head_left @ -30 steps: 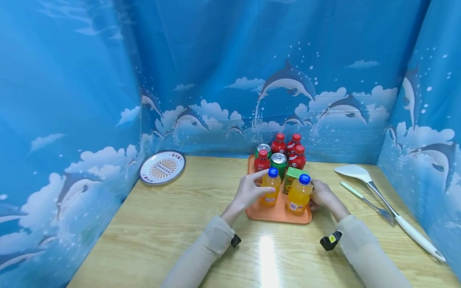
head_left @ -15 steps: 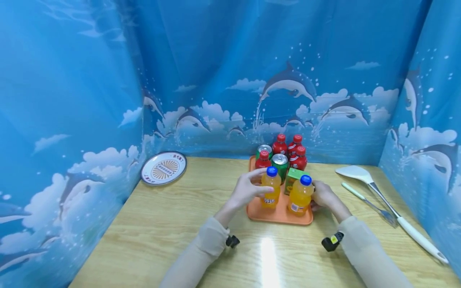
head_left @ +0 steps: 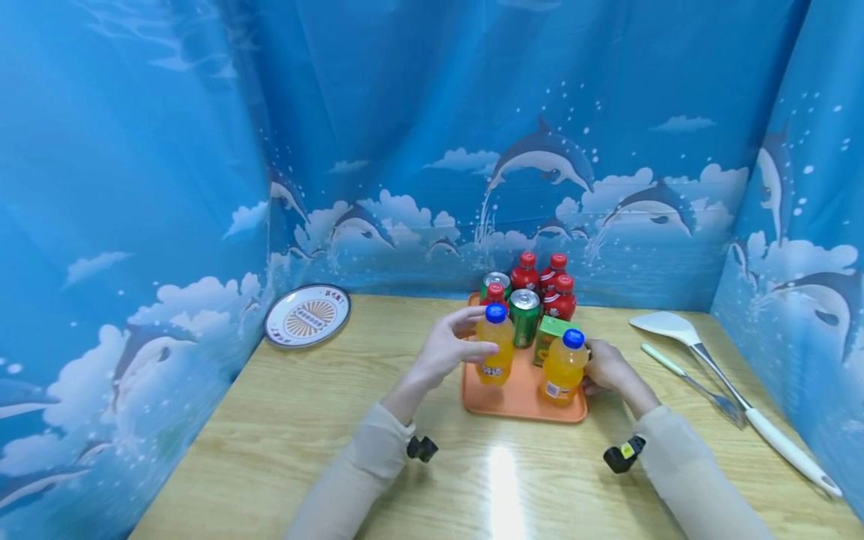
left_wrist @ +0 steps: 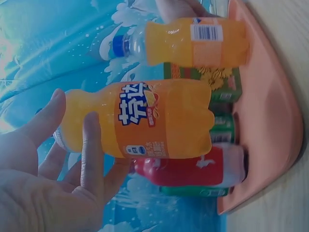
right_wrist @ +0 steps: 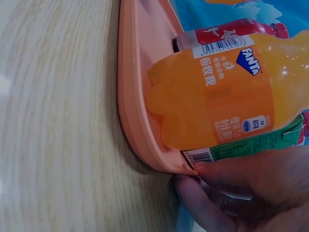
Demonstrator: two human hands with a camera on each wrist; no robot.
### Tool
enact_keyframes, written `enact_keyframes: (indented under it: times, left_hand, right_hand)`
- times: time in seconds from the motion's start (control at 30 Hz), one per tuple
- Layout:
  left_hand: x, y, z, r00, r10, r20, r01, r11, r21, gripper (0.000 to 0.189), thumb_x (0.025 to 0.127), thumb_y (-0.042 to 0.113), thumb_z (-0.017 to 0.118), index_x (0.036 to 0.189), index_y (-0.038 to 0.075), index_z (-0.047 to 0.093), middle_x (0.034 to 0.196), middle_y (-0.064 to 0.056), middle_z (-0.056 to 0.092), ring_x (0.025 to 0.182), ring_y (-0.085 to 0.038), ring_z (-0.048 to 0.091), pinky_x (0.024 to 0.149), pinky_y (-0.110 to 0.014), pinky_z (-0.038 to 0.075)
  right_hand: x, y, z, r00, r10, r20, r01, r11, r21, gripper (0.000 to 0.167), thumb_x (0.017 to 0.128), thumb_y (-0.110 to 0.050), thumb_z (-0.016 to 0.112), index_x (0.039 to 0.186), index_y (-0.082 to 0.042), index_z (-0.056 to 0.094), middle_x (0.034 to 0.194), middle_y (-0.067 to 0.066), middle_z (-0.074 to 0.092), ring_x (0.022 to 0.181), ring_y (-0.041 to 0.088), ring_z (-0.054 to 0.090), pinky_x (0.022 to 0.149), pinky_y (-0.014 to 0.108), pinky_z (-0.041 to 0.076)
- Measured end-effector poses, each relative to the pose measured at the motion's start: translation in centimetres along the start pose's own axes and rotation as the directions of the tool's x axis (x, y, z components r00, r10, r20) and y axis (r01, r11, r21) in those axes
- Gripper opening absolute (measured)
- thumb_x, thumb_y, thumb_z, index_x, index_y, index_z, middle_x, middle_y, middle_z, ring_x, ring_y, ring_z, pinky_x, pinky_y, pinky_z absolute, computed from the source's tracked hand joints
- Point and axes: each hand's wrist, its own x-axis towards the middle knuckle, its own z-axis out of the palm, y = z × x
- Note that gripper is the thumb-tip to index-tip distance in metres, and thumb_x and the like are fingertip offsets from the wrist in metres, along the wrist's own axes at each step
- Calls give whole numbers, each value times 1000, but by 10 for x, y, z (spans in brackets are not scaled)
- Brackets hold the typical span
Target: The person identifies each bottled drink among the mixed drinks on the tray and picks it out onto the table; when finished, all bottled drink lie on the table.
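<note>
My left hand [head_left: 435, 356] grips an orange soda bottle [left_wrist: 145, 118] with a blue cap, fingers and thumb round its upper part. In the left wrist view the bottle's base is clear of the orange tray [head_left: 499, 403]. A second orange soda bottle [head_left: 562, 375], labelled Fanta, stands at the tray's front right. My right hand [right_wrist: 256, 188] pinches the tray's right rim beside that bottle. A green drink carton [head_left: 557, 327] stands behind it. Green cans [head_left: 525, 319] and several red bottles [head_left: 562, 300] fill the back of the tray.
A round patterned plate [head_left: 307, 315] lies at the table's back left. To the right lie a white-handled spatula [head_left: 783, 435] and a fork [head_left: 661, 358] with a pale green handle. A blue dolphin-print curtain [head_left: 418, 150] encloses the table's back and sides.
My left hand has raised the orange soda bottle off the tray and shifted it left. My right hand stays at the tray's right rim.
</note>
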Motion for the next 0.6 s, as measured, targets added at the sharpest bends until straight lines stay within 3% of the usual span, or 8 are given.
enact_keyframes:
  times: [0.3, 0.6]
  left_hand:
    - [-2, 14, -27, 999, 23, -47, -21, 998, 52, 60, 90, 10, 83, 145, 19, 62, 148, -14, 65, 131, -40, 65, 84, -43, 67]
    - [3, 19, -59, 991, 39, -129, -28, 996, 91, 55, 92, 11, 82, 143, 19, 64, 145, -14, 67, 128, -37, 68, 84, -43, 67]
  right_hand:
    - [1, 3, 1, 999, -38, -35, 38, 999, 9, 52, 97, 4, 54, 147, 18, 42, 100, 29, 66, 62, 16, 69, 59, 35, 65]
    - [-1, 2, -1, 999, -27, -27, 29, 997, 71, 54, 92, 10, 54, 144, 19, 43, 87, 20, 65, 61, 15, 68, 60, 36, 66]
